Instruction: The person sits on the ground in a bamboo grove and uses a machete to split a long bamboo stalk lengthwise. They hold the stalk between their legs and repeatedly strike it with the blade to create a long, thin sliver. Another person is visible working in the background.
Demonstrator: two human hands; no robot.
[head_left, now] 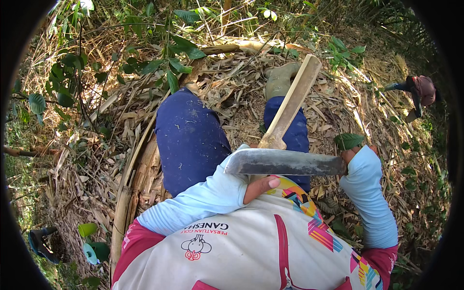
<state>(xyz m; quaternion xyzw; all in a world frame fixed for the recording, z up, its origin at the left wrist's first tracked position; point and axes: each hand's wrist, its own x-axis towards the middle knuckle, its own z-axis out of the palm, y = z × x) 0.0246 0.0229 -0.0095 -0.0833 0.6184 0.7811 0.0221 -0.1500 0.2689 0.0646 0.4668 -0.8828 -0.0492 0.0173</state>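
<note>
A person in pale blue sleeves sits or squats over a forest floor of dry leaves (232,99), a machete (285,162) in one fist and a length of pale wood (294,99) in the other. The right hand (356,157), right of centre in the frame, is wrapped around the machete's handle, most of which it covers. The left hand (252,189), near the centre, appears closed on the lower end of the wood (the blade hides much of that hold).

Careful shaping here would seem to call for a firm left hold, thumb and fingers clear of the edge, and short, shallow strokes directed away from the legs (193,137), with particular restraint at the narrowed neck, which looks the easiest part to cut too deep.

The wood rises from the left hand toward the upper right, its broad end high above both hands in the frame. The blade stretches leftward from the right hand, passing across the wood's base and just above the left thumb; whether steel touches wood cannot be told.
</note>
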